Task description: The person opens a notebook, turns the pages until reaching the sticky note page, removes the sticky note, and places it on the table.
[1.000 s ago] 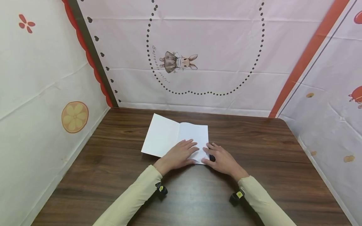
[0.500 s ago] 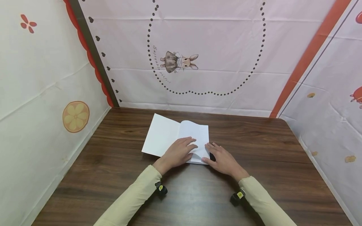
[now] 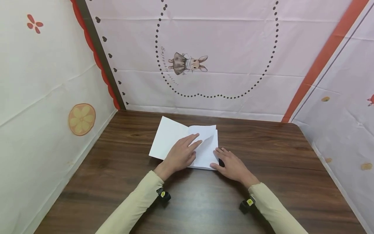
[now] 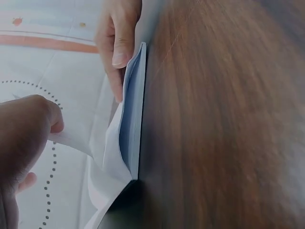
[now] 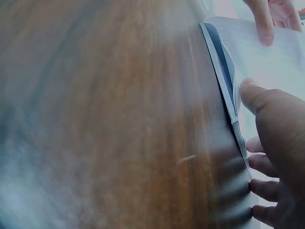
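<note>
An open notebook [image 3: 208, 156] with faintly lined white pages lies on the table, its blank white left side [image 3: 164, 138] slanting outward. My left hand [image 3: 179, 155] is over the middle of it, index and middle fingers stretched along a lifted page [image 3: 204, 131] that bends up toward the left. My right hand [image 3: 232, 166] rests at the notebook's right edge, the thumb at the near corner and the fingers spread along the side. Seen from the left wrist, the page block [image 4: 136, 119] bulges, with a gap under its upper sheets. From the right wrist, my right thumb [image 5: 259, 98] touches the page.
The dark wood-grain table [image 3: 128, 182] extends around the notebook. A printed white cloth [image 3: 233, 58] hangs behind it, with more cloth on both sides. Small black cameras, one of them the left wrist camera [image 3: 163, 195], sit on the sleeves.
A page that bulged under my left fingers has come up, and its free edge now leans leftward. My left hand has shifted slightly left and away from me; my right hand stays at the edge.
</note>
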`<state>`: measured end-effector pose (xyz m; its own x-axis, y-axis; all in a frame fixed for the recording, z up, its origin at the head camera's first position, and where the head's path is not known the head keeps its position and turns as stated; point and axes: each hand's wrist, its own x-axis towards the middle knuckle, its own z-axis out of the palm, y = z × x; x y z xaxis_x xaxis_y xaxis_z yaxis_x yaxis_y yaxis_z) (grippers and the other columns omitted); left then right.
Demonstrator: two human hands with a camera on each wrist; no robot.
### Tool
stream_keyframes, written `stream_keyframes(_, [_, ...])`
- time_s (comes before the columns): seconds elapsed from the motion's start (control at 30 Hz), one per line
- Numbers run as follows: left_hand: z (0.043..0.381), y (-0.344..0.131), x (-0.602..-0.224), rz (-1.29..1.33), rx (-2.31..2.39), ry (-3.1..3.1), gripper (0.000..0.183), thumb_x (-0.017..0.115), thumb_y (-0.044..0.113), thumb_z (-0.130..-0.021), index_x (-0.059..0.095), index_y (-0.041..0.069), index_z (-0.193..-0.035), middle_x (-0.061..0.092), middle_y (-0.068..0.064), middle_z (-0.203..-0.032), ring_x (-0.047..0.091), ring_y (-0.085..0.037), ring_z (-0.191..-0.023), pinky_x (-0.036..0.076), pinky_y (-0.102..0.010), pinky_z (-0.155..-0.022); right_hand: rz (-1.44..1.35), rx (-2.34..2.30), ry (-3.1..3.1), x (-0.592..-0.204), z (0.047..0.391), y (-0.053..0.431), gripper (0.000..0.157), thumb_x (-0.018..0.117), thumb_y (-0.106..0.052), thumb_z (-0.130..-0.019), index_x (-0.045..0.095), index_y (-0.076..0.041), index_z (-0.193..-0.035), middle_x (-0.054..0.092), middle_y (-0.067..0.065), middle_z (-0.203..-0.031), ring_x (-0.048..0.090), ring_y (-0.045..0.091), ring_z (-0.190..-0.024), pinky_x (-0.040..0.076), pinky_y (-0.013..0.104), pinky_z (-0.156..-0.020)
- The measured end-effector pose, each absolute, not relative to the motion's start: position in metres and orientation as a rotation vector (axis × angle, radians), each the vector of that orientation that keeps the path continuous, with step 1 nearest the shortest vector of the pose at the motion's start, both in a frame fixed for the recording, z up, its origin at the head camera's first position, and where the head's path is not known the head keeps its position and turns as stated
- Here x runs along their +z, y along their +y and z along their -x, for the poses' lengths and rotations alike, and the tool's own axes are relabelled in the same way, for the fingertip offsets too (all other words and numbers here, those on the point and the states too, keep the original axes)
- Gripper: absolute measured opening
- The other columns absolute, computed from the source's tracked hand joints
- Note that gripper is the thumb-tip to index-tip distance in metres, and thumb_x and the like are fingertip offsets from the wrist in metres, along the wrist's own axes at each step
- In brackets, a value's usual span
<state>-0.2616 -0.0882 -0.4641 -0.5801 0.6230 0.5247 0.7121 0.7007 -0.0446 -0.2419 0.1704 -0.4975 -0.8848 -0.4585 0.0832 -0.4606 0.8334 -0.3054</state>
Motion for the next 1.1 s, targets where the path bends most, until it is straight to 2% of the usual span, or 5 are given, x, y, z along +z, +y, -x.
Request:
stream_keyframes(0.3, [0.253, -0.109, -0.460, 0.951, -0.232, -2.352, 0.063, 0.058, 0.012, -0.083, 0.043, 0.010, -0.144, 0.037, -0.014, -0.150, 0.039, -0.027, -0.135, 0.039, -0.041, -0.106, -0.754, 0.508, -2.981, -0.495, 0.238, 0.174, 0.078, 0.047, -0.066, -0.089, 0.047, -0.009, -0.142, 0.040, 0.010, -0.149, 0.032, 0.032, -0.140, 0.028, 0.055, -0.110])
stream_keyframes(0.5, [0.247, -0.136, -0.458, 0.896, -0.252, -2.356, 0.069, 0.063, 0.011, -0.078, 0.043, 0.008, -0.144, 0.036, -0.016, -0.150, 0.039, -0.030, -0.135, 0.038, -0.044, -0.106, -0.804, 0.527, -2.962, -0.496, 0.238, 0.172, 0.076, 0.047, -0.064, -0.090, 0.045, -0.010, -0.143, 0.038, 0.009, -0.150, 0.030, 0.031, -0.141, 0.026, 0.054, -0.111])
stream_keyframes(0.83, [0.244, -0.168, -0.471, 0.815, -0.245, -2.462, 0.069, 0.064, 0.013, -0.077, 0.043, 0.006, -0.143, 0.034, -0.018, -0.151, 0.036, -0.031, -0.137, 0.034, -0.045, -0.108, -0.835, 0.533, -2.945, -0.494, 0.236, 0.173, 0.076, 0.049, -0.062, -0.090, 0.044, -0.008, -0.143, 0.039, 0.010, -0.150, 0.030, 0.031, -0.141, 0.027, 0.053, -0.111])
stream_keyframes(1.1, [0.243, -0.182, -0.485, 0.787, -0.267, -2.504, 0.067, 0.066, 0.015, -0.076, 0.045, 0.001, -0.139, 0.038, -0.022, -0.147, 0.038, -0.035, -0.135, 0.036, -0.050, -0.106, -0.834, 0.520, -2.941, -0.495, 0.236, 0.173, 0.077, 0.049, -0.063, -0.090, 0.044, -0.008, -0.143, 0.039, 0.009, -0.149, 0.030, 0.031, -0.140, 0.027, 0.053, -0.111])
